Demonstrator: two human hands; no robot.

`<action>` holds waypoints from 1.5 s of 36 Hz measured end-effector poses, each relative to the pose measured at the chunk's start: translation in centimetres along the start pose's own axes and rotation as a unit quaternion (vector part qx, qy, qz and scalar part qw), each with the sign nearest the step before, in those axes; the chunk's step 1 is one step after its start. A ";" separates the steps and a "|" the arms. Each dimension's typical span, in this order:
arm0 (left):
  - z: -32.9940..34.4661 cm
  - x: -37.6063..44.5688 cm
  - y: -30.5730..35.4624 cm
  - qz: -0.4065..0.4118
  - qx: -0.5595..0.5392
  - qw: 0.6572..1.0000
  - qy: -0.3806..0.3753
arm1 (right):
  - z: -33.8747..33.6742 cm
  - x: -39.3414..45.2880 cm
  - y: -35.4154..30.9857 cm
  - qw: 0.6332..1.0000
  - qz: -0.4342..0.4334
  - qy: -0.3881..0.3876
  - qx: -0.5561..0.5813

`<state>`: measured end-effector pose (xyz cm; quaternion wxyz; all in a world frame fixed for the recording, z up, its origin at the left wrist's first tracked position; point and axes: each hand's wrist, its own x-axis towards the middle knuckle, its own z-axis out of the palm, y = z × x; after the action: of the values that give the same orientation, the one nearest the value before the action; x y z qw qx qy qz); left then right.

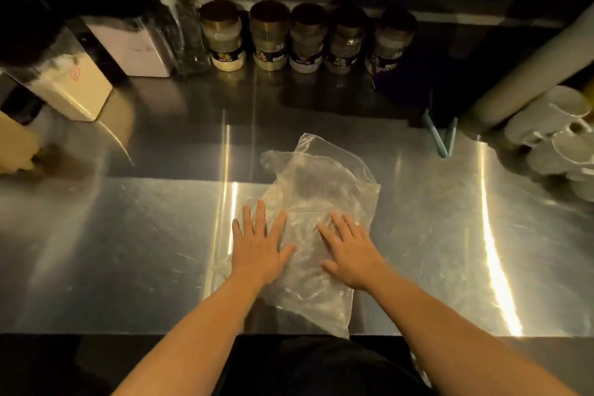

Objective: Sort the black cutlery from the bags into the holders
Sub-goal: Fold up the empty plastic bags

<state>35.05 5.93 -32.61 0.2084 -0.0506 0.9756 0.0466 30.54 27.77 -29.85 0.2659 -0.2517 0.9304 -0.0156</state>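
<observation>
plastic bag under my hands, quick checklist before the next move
1. Clear plastic bag lies flat on the steel counter: ok.
2. Left hand open, fingers spread on the bag's left edge: ok.
3. Right hand open, flat on the bag: ok.
4. Black cutlery left inside the bag: none shows through it; cannot tell for sure.
5. Holders in view: not ok, none seen.
6. Spice jars at the back stand apart from the bag: ok.

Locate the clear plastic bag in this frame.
In the head view, the clear plastic bag lies flat at the steel counter's centre front, under the left hand and right hand.
</observation>
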 end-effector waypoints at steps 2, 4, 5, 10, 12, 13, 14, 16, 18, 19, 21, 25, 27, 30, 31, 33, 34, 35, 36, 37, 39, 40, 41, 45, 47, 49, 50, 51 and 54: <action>0.6 -0.2 -0.3 -0.005 -0.019 1.000 0.010 | 0.3 -0.3 1.1 1.000 0.007 0.006 0.012; 0.5 -0.4 -0.3 -0.015 -0.030 0.999 0.016 | 0.4 -0.7 2.0 0.998 0.052 0.028 0.030; 0.3 -0.4 -0.2 -0.020 -0.030 0.999 0.019 | 0.4 -0.8 2.4 0.994 0.084 0.048 0.047; -3.3 0.8 0.7 -0.077 -0.139 0.981 0.111 | -0.6 -0.4 2.1 0.907 0.248 0.159 0.301; -4.9 2.1 0.8 -0.112 -0.240 0.957 0.119 | -1.2 0.7 1.8 0.821 0.286 0.155 0.470; -5.8 2.6 0.9 -0.134 -0.282 0.943 0.112 | -1.7 1.2 1.6 0.776 0.300 0.140 0.537; -6.5 3.0 0.9 -0.156 -0.328 0.927 0.093 | -2.3 1.6 1.3 0.737 0.312 0.118 0.587; -7.2 3.8 1.0 -0.195 -0.443 0.874 0.037 | -3.6 1.8 0.7 0.687 0.312 0.074 0.652; -7.5 4.5 0.6 -0.219 -0.529 0.820 0.017 | -5.1 1.7 0.5 0.684 0.273 0.021 0.676; -7.9 4.7 0.6 -0.222 -0.556 0.801 0.022 | -6.1 1.6 0.5 0.691 0.257 0.010 0.675; -9.3 4.9 0.7 -0.207 -0.591 0.778 0.049 | -8.0 1.4 0.9 0.683 0.230 0.004 0.693; -15.0 4.8 0.8 -0.136 -0.687 0.709 0.082 | -13.0 1.6 1.8 0.678 0.164 0.053 0.714; -18.4 4.6 0.2 -0.083 -0.737 0.667 0.065 | -16.0 1.8 2.5 0.698 0.135 0.086 0.698; -23.7 3.6 -0.2 -0.033 -0.752 0.653 0.081 | -21.1 1.1 3.0 0.709 0.066 0.113 0.693; -25.5 3.3 -0.1 -0.016 -0.746 0.659 0.099 | -22.9 0.6 3.0 0.709 0.036 0.113 0.695; -28.6 2.5 0.5 0.005 -0.738 0.662 0.132 | -26.1 -0.4 3.0 0.723 -0.016 0.120 0.681; -30.2 2.2 0.8 0.014 -0.735 0.661 0.149 | -27.6 -0.9 3.1 0.745 -0.042 0.137 0.651; -31.4 2.2 0.7 0.022 -0.733 0.661 0.161 | -29.0 -1.4 3.2 0.780 -0.056 0.166 0.601; -32.7 2.1 0.7 0.023 -0.731 0.660 0.172 | -30.3 -1.7 3.4 0.816 -0.064 0.199 0.539; -33.7 2.3 0.4 0.026 -0.730 0.658 0.184 | -31.6 -2.2 3.5 0.846 -0.071 0.227 0.477; -35.8 2.2 0.2 0.031 -0.721 0.663 0.200 | -34.1 -3.1 3.9 0.885 -0.074 0.261 0.379; -36.9 1.9 0.3 0.032 -0.712 0.669 0.211 | -35.2 -3.5 4.3 0.893 -0.072 0.272 0.352; -37.8 1.9 0.1 0.035 -0.700 0.677 0.222 | -36.2 -3.8 4.5 0.894 -0.072 0.279 0.342; -41.5 1.1 -0.3 0.043 -0.669 0.692 0.269 | -39.1 -4.8 5.4 0.876 -0.135 0.302 0.350; -43.1 0.3 -0.1 0.067 -0.691 0.666 0.273 | -40.3 -5.5 5.6 0.845 -0.176 0.322 0.388; -44.4 -0.7 0.4 0.111 -0.712 0.635 0.276 | -41.2 -6.4 5.4 0.798 -0.216 0.332 0.455; -45.0 -1.4 0.8 0.138 -0.726 0.617 0.271 | -41.6 -6.8 5.3 0.775 -0.232 0.325 0.489; -45.2 -1.5 0.6 0.169 -0.726 0.613 0.261 | -41.9 -7.0 5.2 0.755 -0.245 0.315 0.521; -45.5 -1.6 0.3 0.218 -0.696 0.642 0.236 | -42.4 -7.1 5.5 0.709 -0.253 0.313 0.579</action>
<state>18.16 1.24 9.43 -0.1418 0.0236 0.6540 0.7427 11.91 31.55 9.07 0.0387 -0.2551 0.6703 -0.6958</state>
